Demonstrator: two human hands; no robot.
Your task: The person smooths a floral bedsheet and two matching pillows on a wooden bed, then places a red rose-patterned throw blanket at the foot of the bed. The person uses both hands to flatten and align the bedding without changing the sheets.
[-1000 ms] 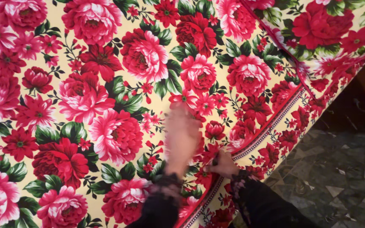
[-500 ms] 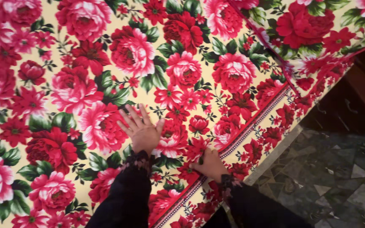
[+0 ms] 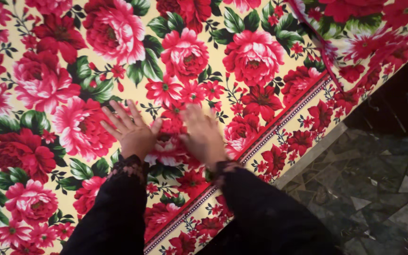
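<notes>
Head view: both hands (image 3: 166,134) flat, side by side on floral cloth (image 3: 242,61).

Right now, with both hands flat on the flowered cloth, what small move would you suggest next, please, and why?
Probably sweep the left hand and right hand apart, outward across the flowered cloth. Both lie palm-down, side by side near its striped border, well placed to press the fabric flat.

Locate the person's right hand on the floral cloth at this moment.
In the head view the right hand lies flat on the floral cloth, just right of the left hand and left of the cloth's striped border.
</notes>
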